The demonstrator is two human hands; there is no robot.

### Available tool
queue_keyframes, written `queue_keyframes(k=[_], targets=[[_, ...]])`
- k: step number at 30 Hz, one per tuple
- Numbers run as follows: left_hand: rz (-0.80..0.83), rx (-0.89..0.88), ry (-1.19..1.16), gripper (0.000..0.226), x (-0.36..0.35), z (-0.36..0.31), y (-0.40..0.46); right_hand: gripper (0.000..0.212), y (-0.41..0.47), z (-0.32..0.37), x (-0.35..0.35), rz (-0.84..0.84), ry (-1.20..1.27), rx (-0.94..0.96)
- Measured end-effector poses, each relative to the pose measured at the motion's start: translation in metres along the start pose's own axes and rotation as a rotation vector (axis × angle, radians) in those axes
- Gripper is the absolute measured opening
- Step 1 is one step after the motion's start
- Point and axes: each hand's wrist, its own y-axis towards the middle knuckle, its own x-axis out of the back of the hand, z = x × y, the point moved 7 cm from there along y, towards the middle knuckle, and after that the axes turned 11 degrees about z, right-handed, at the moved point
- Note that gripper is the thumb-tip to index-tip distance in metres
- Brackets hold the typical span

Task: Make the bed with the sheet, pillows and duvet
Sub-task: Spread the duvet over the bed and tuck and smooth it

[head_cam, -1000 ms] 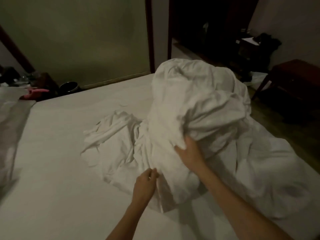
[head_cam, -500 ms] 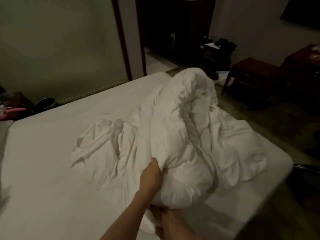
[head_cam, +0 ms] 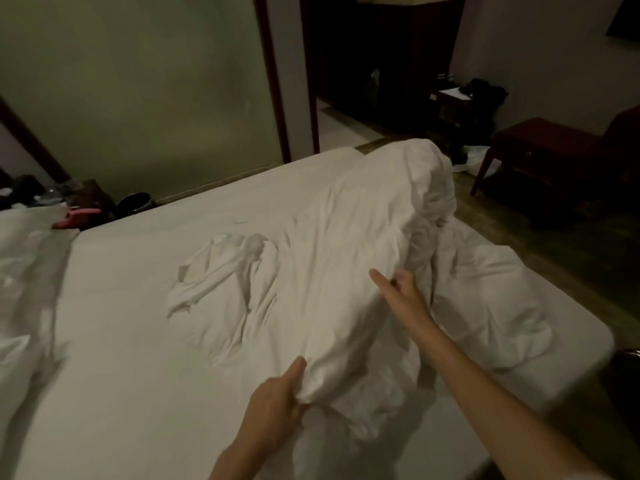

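A crumpled white duvet lies heaped on the right half of the white-sheeted bed, its far end bulging up toward the bed's far corner. My left hand grips a near fold of the duvet between thumb and fingers. My right hand reaches onto the top of the heap, forefinger stretched out and the other fingers curled into a crease of the fabric. A flatter wrinkled part of the duvet spreads to the left.
More white bedding lies at the left edge. A pink object and a dark bin sit beyond the bed's far side. A dark wooden stool stands on the floor to the right, by a doorway.
My right hand has come up from under the near fold to the top of the heap. The left hand has shifted down to the near fold. The heap lies lower.
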Motion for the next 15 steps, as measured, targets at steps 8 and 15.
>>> queue_keyframes(k=[8,15], targets=[[0.345,0.093,-0.017,0.1,-0.029,0.037,-0.039,0.077,0.043,-0.01,-0.028,-0.111,0.274,-0.151],[-0.01,0.131,-0.137,0.046,0.076,0.01,0.067,0.075,-0.024,0.005,-0.052,0.13,-0.206,0.104]])
